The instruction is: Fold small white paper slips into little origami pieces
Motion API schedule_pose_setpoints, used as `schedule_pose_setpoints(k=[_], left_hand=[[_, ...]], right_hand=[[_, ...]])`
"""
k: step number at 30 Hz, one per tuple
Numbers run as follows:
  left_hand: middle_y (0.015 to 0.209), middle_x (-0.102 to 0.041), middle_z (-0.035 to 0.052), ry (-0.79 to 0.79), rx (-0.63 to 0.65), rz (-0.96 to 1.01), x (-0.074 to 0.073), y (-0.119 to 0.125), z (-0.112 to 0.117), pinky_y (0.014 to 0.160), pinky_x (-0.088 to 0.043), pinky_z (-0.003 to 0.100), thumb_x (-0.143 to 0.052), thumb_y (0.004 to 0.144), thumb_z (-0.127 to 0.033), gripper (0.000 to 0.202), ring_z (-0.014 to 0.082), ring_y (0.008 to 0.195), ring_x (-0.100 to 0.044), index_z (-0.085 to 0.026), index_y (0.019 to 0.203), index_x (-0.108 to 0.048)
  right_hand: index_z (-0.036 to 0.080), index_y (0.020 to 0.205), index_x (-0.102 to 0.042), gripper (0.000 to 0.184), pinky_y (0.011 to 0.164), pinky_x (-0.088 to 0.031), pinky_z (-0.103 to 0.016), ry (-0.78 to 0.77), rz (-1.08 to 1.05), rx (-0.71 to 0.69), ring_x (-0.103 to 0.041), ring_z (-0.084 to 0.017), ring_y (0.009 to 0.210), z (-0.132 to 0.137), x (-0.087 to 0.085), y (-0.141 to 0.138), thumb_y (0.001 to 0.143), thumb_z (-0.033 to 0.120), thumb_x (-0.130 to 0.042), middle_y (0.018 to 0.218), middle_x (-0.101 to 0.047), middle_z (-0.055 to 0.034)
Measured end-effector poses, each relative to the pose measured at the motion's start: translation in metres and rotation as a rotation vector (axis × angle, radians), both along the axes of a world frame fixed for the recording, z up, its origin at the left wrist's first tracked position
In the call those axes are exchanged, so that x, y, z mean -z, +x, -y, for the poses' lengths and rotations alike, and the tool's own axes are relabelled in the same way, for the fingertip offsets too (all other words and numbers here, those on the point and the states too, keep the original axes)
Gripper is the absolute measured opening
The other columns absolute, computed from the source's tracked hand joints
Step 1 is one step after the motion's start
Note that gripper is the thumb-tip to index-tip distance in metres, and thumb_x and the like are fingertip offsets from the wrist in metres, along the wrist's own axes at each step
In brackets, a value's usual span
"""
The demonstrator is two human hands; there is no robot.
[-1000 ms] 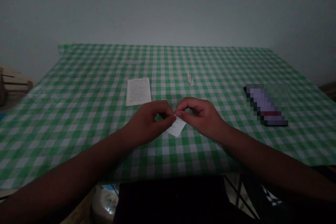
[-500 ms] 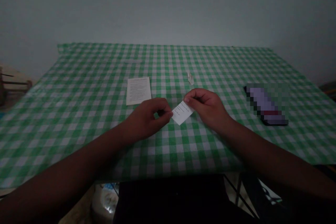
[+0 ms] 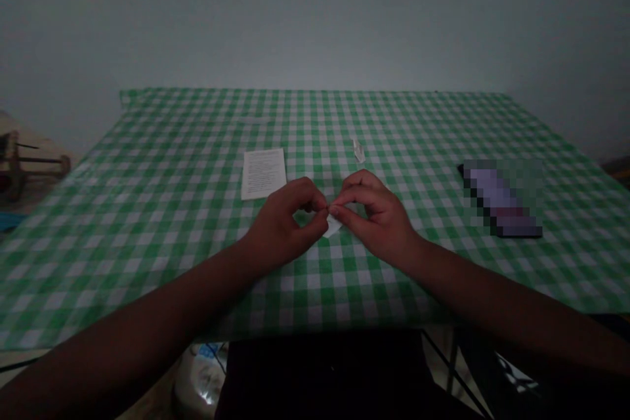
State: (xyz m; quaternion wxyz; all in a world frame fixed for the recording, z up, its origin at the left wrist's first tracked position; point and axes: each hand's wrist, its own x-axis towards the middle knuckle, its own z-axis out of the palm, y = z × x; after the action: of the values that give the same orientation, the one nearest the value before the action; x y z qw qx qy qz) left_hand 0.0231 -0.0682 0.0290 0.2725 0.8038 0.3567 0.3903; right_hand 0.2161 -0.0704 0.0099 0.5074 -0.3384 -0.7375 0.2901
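A small white piece of paper (image 3: pixel 333 227) is pinched between my two hands above the checked tablecloth, and most of it is hidden by my fingers. My left hand (image 3: pixel 291 218) is closed, thumb and forefinger on the paper's left edge. Touching it from the other side, my right hand (image 3: pixel 373 211) is closed too, its thumb and fingertips pinching the paper. Just beyond my left hand lies a printed sheet or booklet (image 3: pixel 264 174). A small creased scrap of paper (image 3: pixel 358 151) rests beyond my right hand.
The green and white checked tablecloth (image 3: pixel 315 295) covers the table up to the pale wall. At the right lies a dark phone-like object (image 3: pixel 506 207), blurred by pixels. A wooden frame (image 3: pixel 29 164) stands past the left edge.
My right hand has moved left and its fingertips now meet those of my left hand. The printed paper, earlier spread flat between them, is now mostly covered. The view has shifted slightly.
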Motion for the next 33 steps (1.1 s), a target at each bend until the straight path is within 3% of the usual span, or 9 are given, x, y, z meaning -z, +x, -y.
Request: schedule_pose_setpoints(k=[5,9,18,22,25,29,33], left_hand=[[0.073,-0.054,-0.0022,0.052,0.0,-0.018,0.001,0.002,0.0,0.066,-0.042,0.027,-0.059,0.079,-0.011,0.01,0.0118,0.069,-0.051,-0.018,0.074,-0.054],[0.073,-0.055,-0.002,0.043,0.028,-0.11,0.001,-0.002,-0.007,0.066,-0.042,0.027,-0.058,0.075,-0.009,0.009,0.0117,0.069,-0.052,-0.017,0.073,-0.055],[0.073,-0.055,-0.0006,-0.027,0.066,-0.355,0.003,-0.015,-0.018,0.068,-0.043,0.029,-0.059,0.076,-0.012,0.009,0.014,0.07,-0.053,-0.018,0.071,-0.054],[0.082,-0.057,0.0017,0.084,0.027,-0.251,0.0,-0.015,-0.014,0.074,-0.046,0.033,-0.055,0.084,-0.018,0.001,0.0169,0.078,-0.054,-0.018,0.084,-0.056],[0.092,-0.058,0.0034,0.128,0.107,-0.174,0.0,-0.008,-0.007,0.08,-0.048,0.034,-0.056,0.091,-0.023,0.012,0.0178,0.087,-0.056,-0.018,0.101,-0.056],[0.084,-0.057,0.0,0.093,0.131,-0.169,0.006,-0.002,-0.002,0.076,-0.048,0.03,-0.057,0.093,-0.02,0.002,0.015,0.08,-0.056,-0.019,0.091,-0.056],[0.081,-0.059,-0.0006,0.06,0.096,-0.141,0.01,-0.003,-0.005,0.074,-0.048,0.028,-0.056,0.096,-0.02,0.009,0.0132,0.077,-0.058,-0.019,0.087,-0.058]], right_hand=[[0.025,0.088,-0.071,0.006,0.079,-0.049,-0.035,0.063,0.006,0.022,-0.056,-0.016,0.089,0.005,-0.003,0.001,0.091,0.021,-0.069,0.092,-0.052,-0.0008],[0.027,0.088,-0.072,0.008,0.084,-0.049,-0.036,0.068,-0.047,0.138,-0.056,-0.017,0.094,0.0,-0.005,0.007,0.09,0.02,-0.07,0.097,-0.053,-0.0009],[0.026,0.085,-0.07,0.007,0.082,-0.049,-0.037,-0.011,-0.065,0.19,-0.057,-0.018,0.094,-0.014,0.001,0.017,0.091,0.028,-0.069,0.096,-0.055,-0.0016],[0.026,0.083,-0.07,0.007,0.082,-0.048,-0.037,0.062,0.005,0.145,-0.056,-0.017,0.089,-0.013,-0.001,0.017,0.089,0.028,-0.071,0.09,-0.054,-0.0002],[0.026,0.084,-0.072,0.005,0.078,-0.048,-0.036,0.068,0.05,0.043,-0.056,-0.017,0.084,-0.008,0.0,0.012,0.089,0.028,-0.072,0.086,-0.054,0.0005],[0.027,0.083,-0.075,0.005,0.076,-0.048,-0.036,0.062,0.057,0.029,-0.056,-0.017,0.081,-0.004,-0.001,0.008,0.087,0.03,-0.075,0.08,-0.054,0.0009],[0.029,0.084,-0.078,0.004,0.069,-0.049,-0.034,0.026,0.017,0.022,-0.056,-0.016,0.077,-0.005,-0.001,0.009,0.086,0.032,-0.077,0.079,-0.054,0.0011]])
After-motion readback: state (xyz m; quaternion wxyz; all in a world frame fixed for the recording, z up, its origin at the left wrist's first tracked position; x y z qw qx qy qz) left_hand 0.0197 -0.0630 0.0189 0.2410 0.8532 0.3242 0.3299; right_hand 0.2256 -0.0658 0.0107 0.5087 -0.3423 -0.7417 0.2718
